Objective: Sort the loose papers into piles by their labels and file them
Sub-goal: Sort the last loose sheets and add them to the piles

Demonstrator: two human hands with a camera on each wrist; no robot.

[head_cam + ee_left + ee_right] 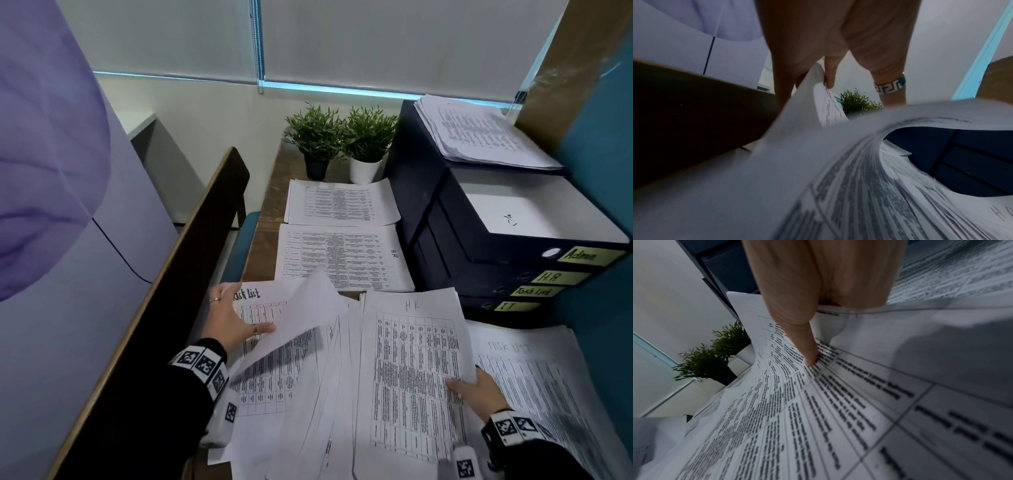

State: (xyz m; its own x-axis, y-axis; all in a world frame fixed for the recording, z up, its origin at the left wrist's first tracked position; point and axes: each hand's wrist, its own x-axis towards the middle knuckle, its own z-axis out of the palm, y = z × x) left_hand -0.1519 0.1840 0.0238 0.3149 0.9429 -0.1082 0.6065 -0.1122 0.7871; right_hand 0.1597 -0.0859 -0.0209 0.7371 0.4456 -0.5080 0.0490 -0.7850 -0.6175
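Note:
Loose printed sheets cover the near end of the desk. My left hand (245, 325) pinches the left edge of a blank-backed sheet (305, 308) and holds it curled up off the loose heap (308, 394). In the left wrist view that sheet (797, 129) runs up between my fingers (829, 78). Beneath it lies a sheet headed "Task List" (253, 294). My right hand (469, 385) grips the right edge of a sheet marked "HR" (411, 370). The thumb (807, 350) presses on that HR sheet (818, 402) from above; the other fingers are hidden beneath it.
Farther up the desk lie an HR pile (342, 257) and another pile (342, 202). A Task List pile (548, 377) sits at the right. Dark binders (496, 274) labelled Admin, HR, Task List, IT are stacked right, papers (479, 137) on top. Two potted plants (342, 140) stand behind. A chair back (191, 240) runs along the left.

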